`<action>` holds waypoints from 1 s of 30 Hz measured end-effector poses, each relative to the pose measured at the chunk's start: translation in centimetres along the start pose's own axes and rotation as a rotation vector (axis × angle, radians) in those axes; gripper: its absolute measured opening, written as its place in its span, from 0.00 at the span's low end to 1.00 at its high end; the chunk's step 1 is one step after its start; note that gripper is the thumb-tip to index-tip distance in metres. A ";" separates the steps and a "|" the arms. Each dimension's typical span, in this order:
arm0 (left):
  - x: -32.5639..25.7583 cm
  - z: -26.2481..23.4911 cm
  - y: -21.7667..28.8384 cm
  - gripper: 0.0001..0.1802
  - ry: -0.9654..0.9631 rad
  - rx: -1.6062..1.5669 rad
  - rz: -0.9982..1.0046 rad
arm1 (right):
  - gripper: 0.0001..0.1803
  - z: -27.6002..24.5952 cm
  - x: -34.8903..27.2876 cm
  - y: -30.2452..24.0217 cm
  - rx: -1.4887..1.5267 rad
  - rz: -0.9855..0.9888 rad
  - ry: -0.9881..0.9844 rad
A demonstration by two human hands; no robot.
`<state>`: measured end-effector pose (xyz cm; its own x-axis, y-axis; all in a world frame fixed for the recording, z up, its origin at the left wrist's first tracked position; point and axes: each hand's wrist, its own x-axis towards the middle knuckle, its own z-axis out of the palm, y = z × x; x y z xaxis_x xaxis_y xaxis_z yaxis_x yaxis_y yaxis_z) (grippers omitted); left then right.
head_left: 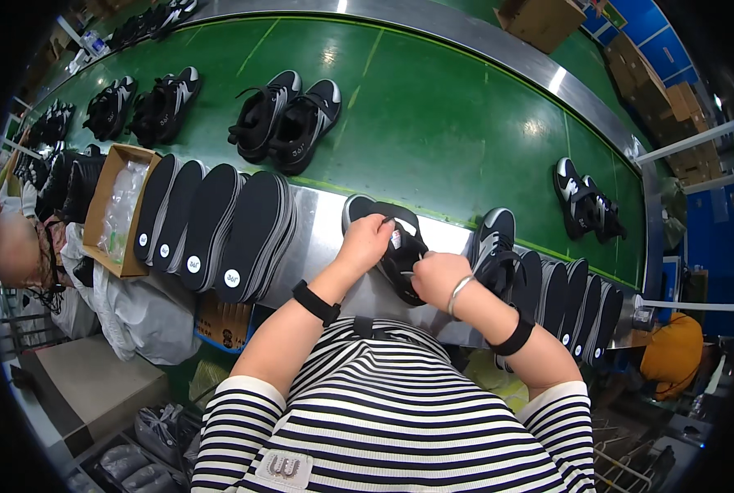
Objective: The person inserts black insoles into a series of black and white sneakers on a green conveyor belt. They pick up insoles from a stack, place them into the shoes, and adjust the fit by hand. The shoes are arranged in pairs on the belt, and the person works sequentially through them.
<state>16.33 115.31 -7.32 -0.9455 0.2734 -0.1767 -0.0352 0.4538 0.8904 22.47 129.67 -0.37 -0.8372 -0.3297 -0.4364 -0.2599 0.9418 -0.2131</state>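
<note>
A black sneaker (401,261) with a grey-and-black toe lies on the metal ledge right in front of me, its opening turned toward me. My left hand (369,241) pinches the left side of the opening near the tongue. At the collar on the right, nearer the heel, my right hand (439,278) has its fingers closed on the edge. A small pale label shows inside the shoe between the hands. Just right of my right hand stands a second black-and-silver sneaker (495,246), apart from the first.
Stacked black insoles (256,234) line the ledge at left, beside an open cardboard box (114,205) holding clear plastic. More insoles (552,287) stand at right. Sneaker pairs sit on the green conveyor (433,107), including one pair (289,123) ahead left and another (585,201) at right. A person is at far left.
</note>
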 end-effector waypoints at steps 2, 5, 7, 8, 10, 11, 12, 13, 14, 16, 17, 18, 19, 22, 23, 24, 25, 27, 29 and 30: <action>-0.1 0.2 0.0 0.14 -0.001 -0.038 -0.022 | 0.08 1.2 -0.3 -0.6 -0.088 -0.063 0.155; -0.4 -0.1 0.9 0.14 -0.026 0.014 -0.066 | 0.07 2.0 1.7 -1.0 -0.043 0.038 0.095; -0.4 0.1 1.3 0.14 0.018 0.040 -0.012 | 0.09 2.0 1.6 -1.1 -0.013 0.052 0.079; -0.4 0.2 1.4 0.13 0.041 0.050 0.014 | 0.10 2.2 1.2 -1.0 -0.014 0.049 0.102; -0.5 0.2 1.2 0.13 0.029 0.042 0.005 | 0.12 2.0 -0.2 -0.8 -0.031 0.060 0.115; -0.6 0.2 1.0 0.14 0.030 0.032 -0.003 | 0.13 0.7 -1.6 -0.9 -0.054 0.066 0.098; -0.6 0.3 0.8 0.13 0.043 0.033 0.017 | 0.15 -0.5 -2.9 -1.0 -0.076 0.073 0.083; -0.6 0.3 0.6 0.13 0.056 0.034 0.038 | 0.17 -1.1 -3.9 -0.8 -0.114 0.078 0.036; -0.7 0.3 0.6 0.13 0.068 0.037 0.060 | 0.19 -1.6 -4.9 -0.5 -0.151 0.084 -0.010; -0.7 0.2 1.0 0.13 0.068 0.050 0.026 | 0.15 -2.4 -5.9 -0.2 -0.192 0.079 -0.014; -0.6 0.2 1.4 0.13 0.062 0.058 0.016 | 0.12 -2.2 -5.9 0.0 -0.208 0.047 0.006; -0.7 0.3 1.3 0.13 0.055 0.062 0.020 | 0.10 -1.7 -5.5 0.1 -0.224 0.014 0.026; -0.7 0.3 1.2 0.13 0.049 0.067 0.023 | 0.08 -1.2 -5.2 0.0 -0.240 -0.021 0.045; -0.7 0.4 1.3 0.14 0.047 0.063 0.016 | 0.06 -0.3 -3.2 -0.9 -0.278 -0.094 0.111; -0.7 0.3 1.2 0.14 0.049 0.062 0.007 | 0.06 0.2 -1.9 -1.1 -0.246 -0.093 0.098; -0.7 0.3 1.4 0.14 0.043 0.063 0.007 | 0.06 1.1 -0.5 -1.0 -0.200 -0.080 0.079; -0.8 0.4 1.6 0.14 0.039 0.065 0.006 | 0.07 2.3 0.9 -0.7 -0.153 -0.068 0.059; -0.8 0.4 1.3 0.14 0.052 0.042 0.005 | 0.08 2.3 3.0 -0.8 -0.089 -0.027 -0.091; -0.7 0.6 1.1 0.13 0.073 -0.009 0.016 | 0.09 1.3 4.2 -0.8 -0.051 0.049 -0.350; -0.9 0.5 1.3 0.13 0.059 -0.015 -0.010 | 0.11 1.0 4.2 -0.8 -0.056 0.020 -0.358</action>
<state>17.28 116.09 -6.23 -0.9624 0.2186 -0.1612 -0.0491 0.4438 0.8948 19.61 127.49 -2.87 -0.6232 -0.3035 -0.7208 -0.2793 0.9472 -0.1574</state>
